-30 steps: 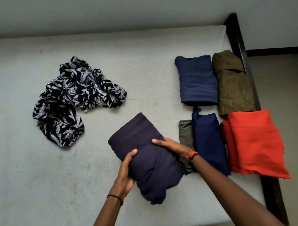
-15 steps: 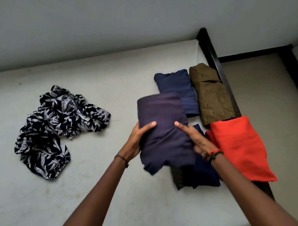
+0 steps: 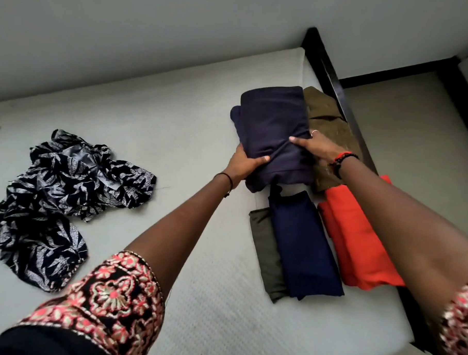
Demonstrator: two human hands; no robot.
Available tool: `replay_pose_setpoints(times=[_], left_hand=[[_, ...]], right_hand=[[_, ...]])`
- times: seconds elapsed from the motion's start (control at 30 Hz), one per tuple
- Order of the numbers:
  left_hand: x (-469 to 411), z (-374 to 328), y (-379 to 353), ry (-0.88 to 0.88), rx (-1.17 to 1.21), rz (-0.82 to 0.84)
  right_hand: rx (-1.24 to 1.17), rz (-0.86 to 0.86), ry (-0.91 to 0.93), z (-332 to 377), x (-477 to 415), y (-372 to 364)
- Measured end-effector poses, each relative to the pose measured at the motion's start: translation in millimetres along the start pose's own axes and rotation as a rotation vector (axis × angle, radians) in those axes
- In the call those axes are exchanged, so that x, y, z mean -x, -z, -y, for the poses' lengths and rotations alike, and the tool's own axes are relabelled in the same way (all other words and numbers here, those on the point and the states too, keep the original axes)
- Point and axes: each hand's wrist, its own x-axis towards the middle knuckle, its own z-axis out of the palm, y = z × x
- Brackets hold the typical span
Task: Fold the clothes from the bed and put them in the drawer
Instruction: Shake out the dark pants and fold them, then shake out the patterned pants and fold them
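Both arms are bare below elbow-length sleeves: the left sleeve (image 3: 106, 303) is black with a wide embroidered border of pink, red and cream flowers, and the right sleeve (image 3: 459, 324) shows the same flowered border at the frame's edge. A thin black cord (image 3: 226, 178) circles the left wrist. The right wrist carries red and black bracelets (image 3: 342, 160) side by side, and a slim pale ring (image 3: 314, 132) sits on the right hand (image 3: 316, 147).

Right of the printed heap (image 3: 60, 196), bare bed (image 3: 191, 138) lies open; farther right, folded stacks (image 3: 305, 245) block passage (crowding the frame (image 3: 336, 82)).
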Motion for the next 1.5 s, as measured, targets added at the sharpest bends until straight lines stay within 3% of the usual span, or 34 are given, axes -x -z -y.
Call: replay_pose_setpoints(times=[0.2,0.43,0.6,0.87,1.13,1.5], left_hand=[[0,6,-17,-0.134,0.035,-0.219],[4,33,-36,-0.100,-0.010,-0.149],[33,29,-40,-0.059,-0.042,-0.133],[111,43,-25,0.124,-0.051,-0.069],[180,71,33,0.164,0.017,-0.192],[263,142,172,0.166,-0.169,-0.479]], right_hand=[[-0.075,-0.073,0.161,3,-3,0],[0.163,-0.181,0.141,-3,-3,-14],[0.231,-0.308,0.005,-13,26,-22],[-0.012,-0.396,-0.216,-52,105,-51],[0.053,-0.179,-0.155,-60,187,-132],[0.304,0.178,0.036,-34,268,-271]])
